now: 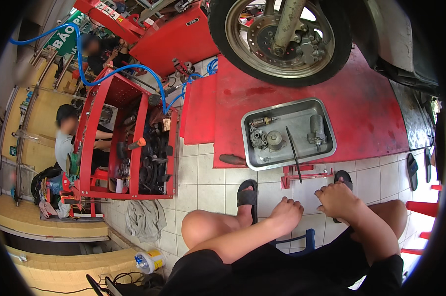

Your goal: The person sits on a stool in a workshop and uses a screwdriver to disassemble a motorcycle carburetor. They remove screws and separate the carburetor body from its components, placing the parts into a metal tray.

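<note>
My left hand (287,214) and my right hand (335,200) hang over my lap with loosely curled, slightly parted fingers and nothing visible in them. Just beyond them, a steel tray (250,160) sits on a red platform (366,123). In it lie a cast metal housing (257,139), a round metal part (275,141), a slim brass-and-steel fitting (262,121) and a silver cylindrical motor (315,129). A thin dark bar (292,148) leans across the tray's near rim. A dark-handled tool (231,159) lies on the platform left of the tray.
A motorbike wheel (282,78) overhangs the platform. At left stand a red tool cart (87,163) and two people (65,145) (97,59). A blue hose (159,84) crosses behind. Below lie sandals (411,172), a grey cloth (144,219), a bucket (151,261) and a blue stool (297,239).
</note>
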`<state>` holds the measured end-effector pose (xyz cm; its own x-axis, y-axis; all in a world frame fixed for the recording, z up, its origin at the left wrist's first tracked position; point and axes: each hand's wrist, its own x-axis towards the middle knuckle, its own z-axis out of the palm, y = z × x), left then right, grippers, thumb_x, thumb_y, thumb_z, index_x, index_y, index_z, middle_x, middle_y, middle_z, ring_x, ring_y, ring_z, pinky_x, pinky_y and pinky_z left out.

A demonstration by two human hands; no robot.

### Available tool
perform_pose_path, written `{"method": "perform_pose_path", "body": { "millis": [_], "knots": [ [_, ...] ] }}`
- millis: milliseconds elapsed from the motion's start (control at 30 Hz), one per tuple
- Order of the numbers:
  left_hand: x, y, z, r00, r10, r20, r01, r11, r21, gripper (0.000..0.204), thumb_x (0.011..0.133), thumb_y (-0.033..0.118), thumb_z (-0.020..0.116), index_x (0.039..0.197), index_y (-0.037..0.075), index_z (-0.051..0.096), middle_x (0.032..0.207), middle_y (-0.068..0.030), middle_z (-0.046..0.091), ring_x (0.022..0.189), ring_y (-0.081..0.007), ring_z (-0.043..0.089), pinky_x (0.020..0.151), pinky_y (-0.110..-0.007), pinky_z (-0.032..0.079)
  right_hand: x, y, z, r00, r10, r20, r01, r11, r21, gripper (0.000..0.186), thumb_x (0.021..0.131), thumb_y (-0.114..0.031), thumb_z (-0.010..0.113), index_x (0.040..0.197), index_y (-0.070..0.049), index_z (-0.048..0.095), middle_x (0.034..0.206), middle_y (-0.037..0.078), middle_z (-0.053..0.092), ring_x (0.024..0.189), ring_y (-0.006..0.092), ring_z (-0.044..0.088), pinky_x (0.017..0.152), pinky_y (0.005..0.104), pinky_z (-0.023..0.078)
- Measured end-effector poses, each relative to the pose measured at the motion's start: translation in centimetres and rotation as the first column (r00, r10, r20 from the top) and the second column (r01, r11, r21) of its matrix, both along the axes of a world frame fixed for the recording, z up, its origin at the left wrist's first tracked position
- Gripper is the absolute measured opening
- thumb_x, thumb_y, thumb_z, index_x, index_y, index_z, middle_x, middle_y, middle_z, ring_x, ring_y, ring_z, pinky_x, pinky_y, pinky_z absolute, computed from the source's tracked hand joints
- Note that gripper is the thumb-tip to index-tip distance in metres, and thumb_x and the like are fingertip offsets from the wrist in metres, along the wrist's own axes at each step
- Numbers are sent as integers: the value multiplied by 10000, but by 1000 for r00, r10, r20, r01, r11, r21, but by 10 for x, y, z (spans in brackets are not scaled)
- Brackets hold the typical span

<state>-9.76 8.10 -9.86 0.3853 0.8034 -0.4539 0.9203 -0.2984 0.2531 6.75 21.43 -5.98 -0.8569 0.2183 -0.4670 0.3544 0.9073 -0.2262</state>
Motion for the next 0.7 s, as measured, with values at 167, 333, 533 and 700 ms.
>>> {"method": "perform_pose_path", "body": {
  "millis": [167,333,533,700],
  "knots": [
    [4,-2,-4,1000,3,-9,-2,998,57,404,773,265,735,1047,-1,605,992,-119,604,964,-268,608,872,-406,466,2,2,-2,1000,11,10,-11,1000,10,353,842,-336,676,988,-16,646,907,130,701,859,290,694,787,399,528],
    [5,0,-1,1000,4,10,-4,999,42,398,773,262,734,1042,-3,608,988,-117,605,956,-268,609,872,-405,464,6,3,-5,1000,5,-17,-5,1000,1,353,840,-335,678,989,-16,646,909,129,702,861,290,693,781,400,529],
    [4,5,-5,1000,17,18,-17,1000,1,430,773,249,730,1095,-7,609,1038,-127,604,981,-277,605,889,-419,462,3,7,-6,1000,-7,-21,7,1000,12,355,836,-334,676,991,-16,647,917,135,702,871,295,694,785,404,530],
    [8,4,-1,1000,-6,-22,5,997,-73,504,793,289,726,1182,-1,587,1106,-126,593,1077,-283,583,953,-437,451,0,3,-5,1000,31,-1,-31,999,8,361,836,-346,673,992,-22,649,916,131,703,868,298,694,771,408,534]
  ]
}}
